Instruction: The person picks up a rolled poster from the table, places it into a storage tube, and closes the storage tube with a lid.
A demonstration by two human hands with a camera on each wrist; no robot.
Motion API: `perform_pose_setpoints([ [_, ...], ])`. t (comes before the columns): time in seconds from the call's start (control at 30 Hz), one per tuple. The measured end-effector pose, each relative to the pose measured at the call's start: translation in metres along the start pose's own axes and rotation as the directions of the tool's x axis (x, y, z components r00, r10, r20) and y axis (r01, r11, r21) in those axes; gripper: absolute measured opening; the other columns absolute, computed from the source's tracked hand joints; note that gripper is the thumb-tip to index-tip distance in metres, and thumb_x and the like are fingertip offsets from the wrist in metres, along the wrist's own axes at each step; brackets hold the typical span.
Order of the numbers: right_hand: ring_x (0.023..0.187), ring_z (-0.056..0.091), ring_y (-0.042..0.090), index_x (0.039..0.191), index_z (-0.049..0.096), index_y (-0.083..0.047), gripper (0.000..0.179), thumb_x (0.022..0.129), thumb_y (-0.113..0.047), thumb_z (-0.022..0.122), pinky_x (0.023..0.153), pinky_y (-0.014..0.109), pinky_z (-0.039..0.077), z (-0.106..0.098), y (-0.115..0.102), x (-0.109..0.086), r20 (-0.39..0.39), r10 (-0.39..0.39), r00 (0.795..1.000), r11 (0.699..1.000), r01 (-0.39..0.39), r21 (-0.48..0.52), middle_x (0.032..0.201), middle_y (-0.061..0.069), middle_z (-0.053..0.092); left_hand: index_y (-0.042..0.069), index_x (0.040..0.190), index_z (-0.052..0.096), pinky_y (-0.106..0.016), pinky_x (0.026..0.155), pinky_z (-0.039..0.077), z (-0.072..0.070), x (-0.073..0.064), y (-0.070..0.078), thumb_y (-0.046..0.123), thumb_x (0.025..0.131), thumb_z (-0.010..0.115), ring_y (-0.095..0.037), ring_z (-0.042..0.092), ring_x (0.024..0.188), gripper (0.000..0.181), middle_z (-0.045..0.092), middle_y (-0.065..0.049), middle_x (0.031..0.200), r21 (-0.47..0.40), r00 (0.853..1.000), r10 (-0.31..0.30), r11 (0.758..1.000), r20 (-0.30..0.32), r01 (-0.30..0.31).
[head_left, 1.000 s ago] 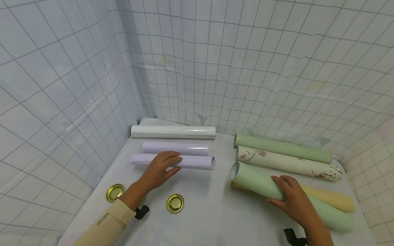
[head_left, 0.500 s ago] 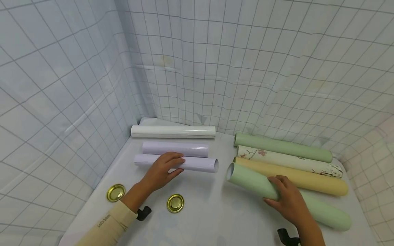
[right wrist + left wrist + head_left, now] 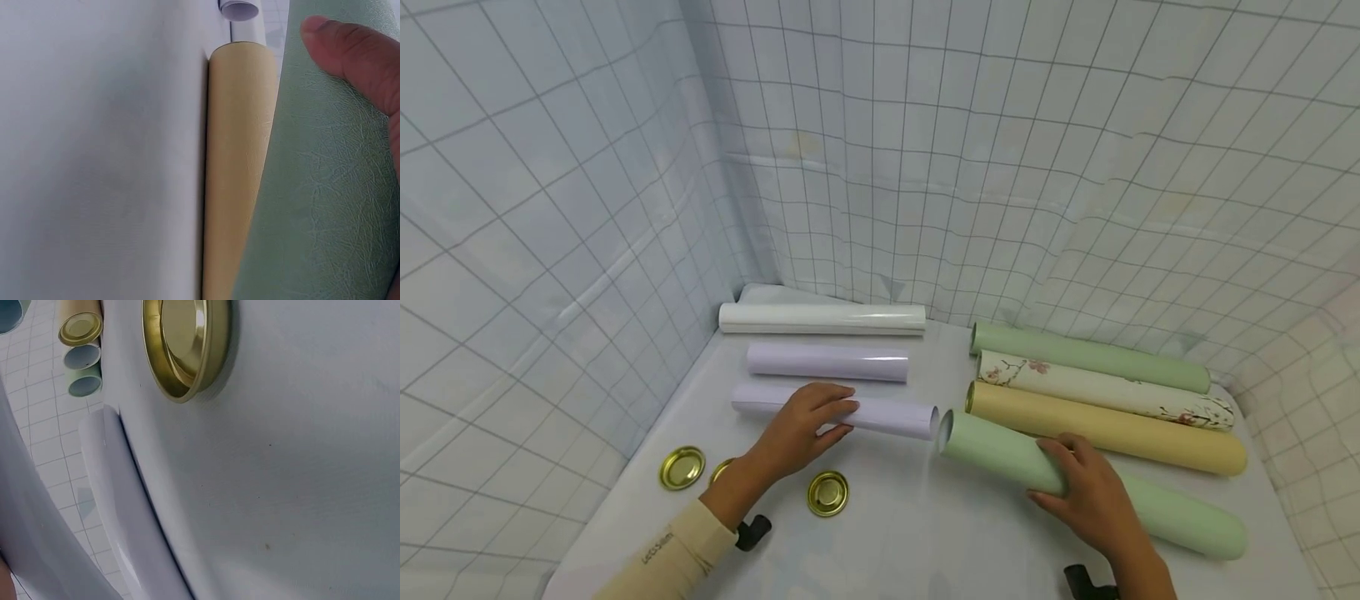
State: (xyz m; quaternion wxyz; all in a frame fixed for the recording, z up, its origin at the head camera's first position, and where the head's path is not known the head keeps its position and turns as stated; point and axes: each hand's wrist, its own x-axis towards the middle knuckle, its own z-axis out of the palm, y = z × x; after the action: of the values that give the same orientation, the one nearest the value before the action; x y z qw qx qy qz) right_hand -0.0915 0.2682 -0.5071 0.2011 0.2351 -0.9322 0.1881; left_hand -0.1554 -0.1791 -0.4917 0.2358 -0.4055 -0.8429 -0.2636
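My left hand (image 3: 805, 427) grips a lavender paper roll (image 3: 895, 416) between thumb and fingers, its open end facing right. With my right hand (image 3: 1084, 496) I hold a thick pale green roll (image 3: 1000, 448) around its middle; the thumb lies along its textured surface in the right wrist view. The two rolls' inner ends nearly meet in the head view. Just behind the green roll lies a yellow roll (image 3: 1112, 425), whose near end shows a gold cap (image 3: 81, 327) in the left wrist view. A second lavender roll (image 3: 827, 362) lies behind the held one.
At the back left is a glossy white roll (image 3: 820, 318). A floral roll (image 3: 1075, 385) and another green roll (image 3: 1090, 357) lie at the back right. Shallow gold lids (image 3: 828, 493) sit near my left forearm, one partly hidden. Gridded sheet walls (image 3: 925, 167) enclose the table.
The green roll has moved left and off the yellow roll, which now lies beside the floral roll. My left hand has shifted the lavender roll slightly right and toward me.
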Motion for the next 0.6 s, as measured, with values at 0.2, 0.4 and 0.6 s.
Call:
perform_pose_setpoints([
  [0.2,0.088,0.061,0.027,0.126,0.061,-0.012,0.087,0.05,-0.029,0.099,0.07,0.047,0.052,0.005,-0.0008,-0.0021,-0.005,-0.025,1.0,1.0,0.025,-0.007,0.112,0.01,0.057,0.013,0.115,0.069,-0.047,0.097,0.048,0.0022,-0.0005,0.0011,0.01,0.075,0.087,-0.027,0.059,0.113,0.045,0.065,-0.009,0.122,0.001,1.0,0.007,1.0,0.019,-0.007],
  [0.4,0.09,0.059,0.025,0.126,0.062,-0.011,0.086,0.05,-0.029,0.098,0.072,0.046,0.052,0.0075,-0.0036,-0.0025,0.003,-0.041,0.999,0.999,0.041,-0.001,0.111,0.01,0.058,0.015,0.116,0.069,-0.047,0.099,0.047,0.006,-0.0001,0.0019,0.013,0.077,0.086,-0.026,0.059,0.114,0.043,0.064,-0.007,0.123,0.02,0.998,0.027,0.999,0.063,-0.029],
  [0.6,0.087,0.058,0.025,0.126,0.061,-0.011,0.086,0.05,-0.029,0.098,0.069,0.047,0.051,0.0077,-0.0072,-0.0027,0.01,-0.034,0.999,0.999,0.034,0.002,0.111,0.009,0.057,0.015,0.118,0.069,-0.048,0.1,0.046,0.0101,0.0001,0.0011,0.015,0.078,0.086,-0.025,0.06,0.114,0.043,0.065,-0.008,0.122,0.043,0.995,0.057,0.997,0.086,-0.061],
])
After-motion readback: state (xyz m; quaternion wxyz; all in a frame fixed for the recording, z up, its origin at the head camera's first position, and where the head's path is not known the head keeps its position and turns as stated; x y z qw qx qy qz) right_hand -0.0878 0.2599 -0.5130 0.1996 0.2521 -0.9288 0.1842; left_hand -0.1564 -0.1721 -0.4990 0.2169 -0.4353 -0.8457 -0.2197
